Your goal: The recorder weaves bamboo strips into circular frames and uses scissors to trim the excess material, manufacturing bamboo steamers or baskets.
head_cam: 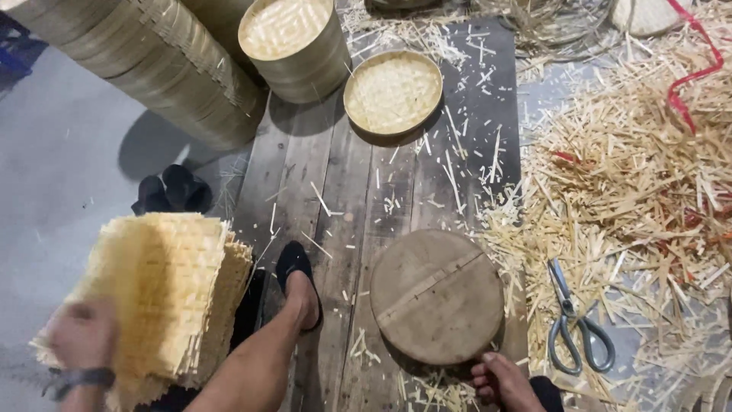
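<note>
While the left hand (82, 334) grips the near edge of a thick stack of pale square woven bamboo mats (156, 294) at the near left, it's blurry, so the fingers themselves are hard to make out, but it's clearly closed on the stack, and there's a dark band on that wrist. The right hand (499, 379) sits at the near edge of a round brown wooden board (436, 295) lying flat on the dark plank floor (335, 175). Its fingertips touch or nearly touch the rim, curled loosely; can't tell if it's actually gripping anything.

Just right of the board, a pair of grey metal scissors (573, 324) lies on the floor, blades pointing far. Beyond them is a big heap of pale bamboo offcuts (633, 183) with a red strap (692, 76) running across it at the far right.

Between stack and board, a bare leg ends in a black slipper (296, 263). At the far side, a shallow round woven bamboo tray (392, 93) lies flat, with tall stacks of round bamboo trays (293, 46) to its left.
</note>
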